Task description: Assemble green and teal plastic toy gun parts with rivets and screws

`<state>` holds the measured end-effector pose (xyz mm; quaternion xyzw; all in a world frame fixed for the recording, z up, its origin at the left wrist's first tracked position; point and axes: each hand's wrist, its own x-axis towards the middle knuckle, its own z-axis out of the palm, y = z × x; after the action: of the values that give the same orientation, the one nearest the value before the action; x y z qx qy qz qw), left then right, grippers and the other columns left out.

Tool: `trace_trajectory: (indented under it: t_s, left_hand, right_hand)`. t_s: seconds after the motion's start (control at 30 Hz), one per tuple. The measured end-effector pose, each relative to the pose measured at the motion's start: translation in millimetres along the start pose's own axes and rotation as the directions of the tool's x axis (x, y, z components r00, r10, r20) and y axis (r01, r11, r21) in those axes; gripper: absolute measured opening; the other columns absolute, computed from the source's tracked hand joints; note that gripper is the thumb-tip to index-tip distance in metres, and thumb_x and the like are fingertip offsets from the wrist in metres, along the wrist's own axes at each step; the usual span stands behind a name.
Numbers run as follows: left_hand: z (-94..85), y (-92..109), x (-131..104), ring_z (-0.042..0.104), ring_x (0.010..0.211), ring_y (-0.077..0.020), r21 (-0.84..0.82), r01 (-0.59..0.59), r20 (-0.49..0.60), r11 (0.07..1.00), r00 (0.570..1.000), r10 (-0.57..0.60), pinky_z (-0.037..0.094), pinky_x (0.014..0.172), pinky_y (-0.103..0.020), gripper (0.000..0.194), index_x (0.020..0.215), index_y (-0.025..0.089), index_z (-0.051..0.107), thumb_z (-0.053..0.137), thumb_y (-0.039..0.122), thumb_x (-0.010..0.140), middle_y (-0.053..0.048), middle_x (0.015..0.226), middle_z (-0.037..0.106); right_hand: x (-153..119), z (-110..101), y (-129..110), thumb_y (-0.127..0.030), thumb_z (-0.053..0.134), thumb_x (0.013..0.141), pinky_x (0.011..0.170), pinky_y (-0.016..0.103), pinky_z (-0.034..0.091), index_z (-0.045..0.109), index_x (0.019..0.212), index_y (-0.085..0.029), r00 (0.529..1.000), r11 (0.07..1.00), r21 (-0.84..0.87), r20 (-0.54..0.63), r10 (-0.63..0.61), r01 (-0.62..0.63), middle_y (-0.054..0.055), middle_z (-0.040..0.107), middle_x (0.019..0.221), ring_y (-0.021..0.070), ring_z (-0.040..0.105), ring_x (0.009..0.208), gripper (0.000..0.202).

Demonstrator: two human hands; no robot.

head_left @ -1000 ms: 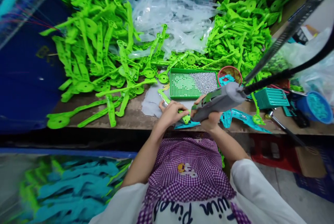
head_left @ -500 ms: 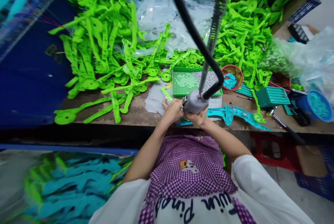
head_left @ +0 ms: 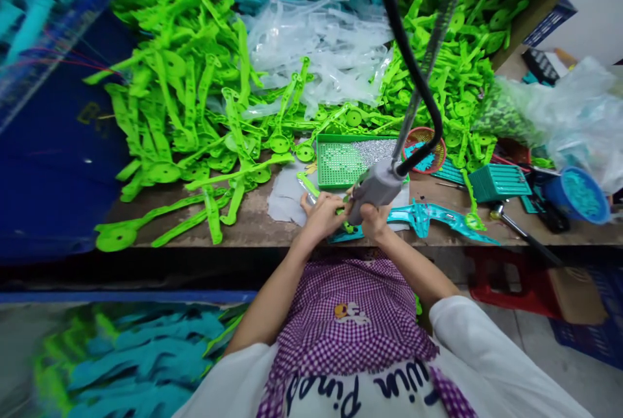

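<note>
My right hand (head_left: 374, 220) is wrapped round a grey power screwdriver (head_left: 377, 189), which hangs from a coiled spring and a black cable and leans over the work. With bent fingers, my left hand (head_left: 324, 213) holds a bright green part (head_left: 308, 185) just left of the tool. Beneath both hands lies a turquoise bow-shaped part (head_left: 428, 213), stretching to the right along the bench edge. The tool's tip is hidden by my fingers. Right behind the hands, a green tray (head_left: 341, 161) holds small silvery screws.
Heaps of green parts (head_left: 185, 93) and clear plastic parts (head_left: 316, 48) cover the bench's back. An orange basket (head_left: 440, 152), teal baskets (head_left: 501, 182), a hammer (head_left: 523, 230) and a blue tub (head_left: 579, 194) stand right. At far left is a blue bin (head_left: 53, 165).
The screwdriver has tilted, its top end now leaning to the right, and its cable and spring have swung right. Both hands stay close together; more green shows between them.
</note>
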<state>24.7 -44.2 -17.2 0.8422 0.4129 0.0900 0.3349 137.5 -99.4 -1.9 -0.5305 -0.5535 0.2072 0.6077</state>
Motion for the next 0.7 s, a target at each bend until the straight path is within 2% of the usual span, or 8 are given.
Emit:
trace_trajectory:
  t_s: [0.13, 0.23, 0.3, 0.37, 0.43, 0.5, 0.6, 0.7]
  left_hand:
    - [-11.0, 11.5, 1.9, 0.052, 0.118, -0.0311, 0.029, 0.04, 0.032, 0.999, 0.999, -0.041, 0.009, 0.11, -0.066, 0.018, 0.092, 0.029, 0.076, 0.059, 0.027, 0.084, -0.004, 0.108, 0.073]
    - [-19.5, 11.3, 0.1, 0.051, 0.12, -0.033, 0.061, 0.047, 0.049, 0.997, 0.998, -0.05, 0.011, 0.11, -0.066, 0.018, 0.092, 0.03, 0.077, 0.061, 0.029, 0.084, -0.006, 0.11, 0.073]
    - [-26.6, 4.7, -5.0, 0.053, 0.117, -0.0325, 0.089, 0.048, 0.056, 0.995, 0.997, -0.053, 0.013, 0.109, -0.067, 0.017, 0.091, 0.029, 0.077, 0.061, 0.031, 0.084, -0.007, 0.106, 0.074]
    - [-34.3, -5.4, -12.0, 0.057, 0.111, -0.0307, 0.099, 0.036, 0.055, 0.994, 0.998, -0.041, 0.018, 0.109, -0.063, 0.02, 0.091, 0.027, 0.077, 0.059, 0.035, 0.086, -0.007, 0.102, 0.075]
    - [-41.8, -15.0, -17.0, 0.06, 0.107, -0.029, 0.097, 0.009, 0.062, 0.995, 0.998, -0.015, 0.026, 0.107, -0.056, 0.025, 0.093, 0.026, 0.077, 0.057, 0.039, 0.087, -0.008, 0.099, 0.076]
    - [-48.5, -20.5, -16.2, 0.061, 0.107, -0.0286, 0.108, -0.018, 0.099, 0.994, 0.995, 0.007, 0.032, 0.104, -0.05, 0.028, 0.096, 0.025, 0.077, 0.055, 0.04, 0.087, -0.009, 0.1, 0.076]
    - [-58.0, -20.4, -0.9, 0.064, 0.105, -0.029, 0.15, -0.025, 0.246, 0.988, 0.969, -0.013, 0.032, 0.102, -0.047, 0.028, 0.098, 0.025, 0.077, 0.056, 0.04, 0.086, -0.008, 0.102, 0.077]
    - [-64.1, -17.2, 22.4, 0.067, 0.098, -0.027, 0.166, -0.001, 0.421, 0.986, 0.905, -0.07, 0.037, 0.096, -0.042, 0.026, 0.096, 0.026, 0.077, 0.06, 0.039, 0.082, -0.005, 0.099, 0.077]
  right_hand:
    - [34.2, -2.6, -40.3, -0.06, 0.052, 0.086, 0.061, 0.032, 0.052, 0.064, 0.083, -0.019, 0.993, 0.997, -0.08, -0.121, -0.012, 0.002, 0.001, 0.058, 0.069, 0.0149, 0.057, 0.064, 0.043]
    - [62.8, -4.8, -68.8, -0.055, 0.049, 0.091, 0.071, 0.033, 0.054, 0.064, 0.098, -0.018, 0.99, 0.987, -0.158, -0.13, -0.053, 0.032, 0.004, 0.064, 0.083, 0.0153, 0.061, 0.074, 0.041]
    - [65.8, -12.5, -74.9, -0.051, 0.048, 0.093, 0.08, 0.035, 0.054, 0.061, 0.113, -0.019, 0.991, 0.974, -0.22, -0.101, -0.084, 0.06, 0.006, 0.067, 0.097, 0.0174, 0.064, 0.086, 0.041]
    - [48.7, -22.7, -67.7, -0.046, 0.049, 0.095, 0.091, 0.039, 0.053, 0.056, 0.126, -0.02, 0.994, 0.945, -0.313, -0.038, -0.106, 0.089, 0.009, 0.067, 0.112, 0.0201, 0.064, 0.102, 0.041]
    - [16.2, -30.1, -50.4, -0.039, 0.05, 0.095, 0.097, 0.042, 0.051, 0.056, 0.13, -0.021, 0.993, 0.892, -0.439, 0.091, -0.074, 0.107, 0.011, 0.067, 0.119, 0.022, 0.062, 0.112, 0.04]
    - [-19.5, -31.7, -29.8, -0.036, 0.048, 0.097, 0.099, 0.04, 0.05, 0.057, 0.13, -0.02, 0.947, 0.84, -0.505, 0.32, -0.03, 0.197, 0.012, 0.067, 0.124, 0.0212, 0.062, 0.116, 0.039]
    - [-55.3, -26.5, -6.8, -0.031, 0.046, 0.098, 0.109, 0.04, 0.043, 0.059, 0.132, -0.018, 0.853, 0.769, -0.559, 0.521, 0.035, 0.31, 0.011, 0.063, 0.134, 0.0191, 0.056, 0.127, 0.038]
    - [-62.7, -21.7, 1.6, -0.031, 0.047, 0.098, 0.113, 0.042, 0.039, 0.06, 0.131, -0.018, 0.835, 0.732, -0.585, 0.549, 0.041, 0.349, 0.01, 0.061, 0.135, 0.019, 0.055, 0.129, 0.038]
